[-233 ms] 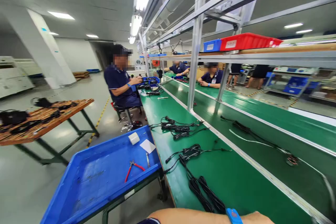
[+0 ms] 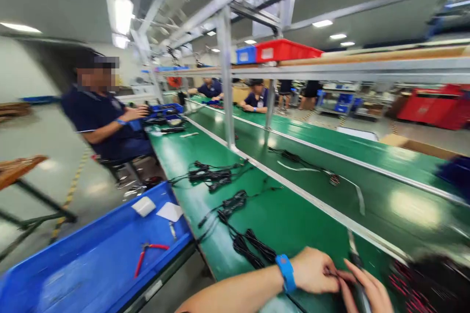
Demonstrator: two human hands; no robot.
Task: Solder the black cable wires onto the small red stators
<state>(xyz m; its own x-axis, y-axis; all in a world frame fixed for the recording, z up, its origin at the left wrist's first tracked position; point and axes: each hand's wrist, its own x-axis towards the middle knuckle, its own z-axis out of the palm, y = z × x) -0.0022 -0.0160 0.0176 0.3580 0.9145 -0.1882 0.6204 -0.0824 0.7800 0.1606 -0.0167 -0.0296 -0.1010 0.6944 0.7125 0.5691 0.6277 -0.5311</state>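
My left hand (image 2: 314, 270), with a blue band on the wrist, is closed in a pinch on a thin black cable (image 2: 332, 274). The fingertips of my right hand (image 2: 367, 287) meet it there, closed around the same cable's end. A slim tool with a pale tip and dark body (image 2: 354, 258) passes beneath my right fingers; whether it is held or lies on the bench cannot be told. Coiled black cables (image 2: 253, 249) lie beside my left forearm, and more bundles (image 2: 213, 173) rest farther up the green bench (image 2: 293, 225).
Red-handled cutters (image 2: 147, 254) and a white block (image 2: 144, 206) lie in a blue tray (image 2: 84, 234) at left. A blurred dark bundle with red ends (image 2: 422, 279) sits at right. A metal post (image 2: 225, 73) rises mid-bench. A co-worker (image 2: 103, 112) sits at left.
The view has swung to the right, so the bench and tray shift left in the picture. Both hands now show; before, only my left forearm and part of that hand did.
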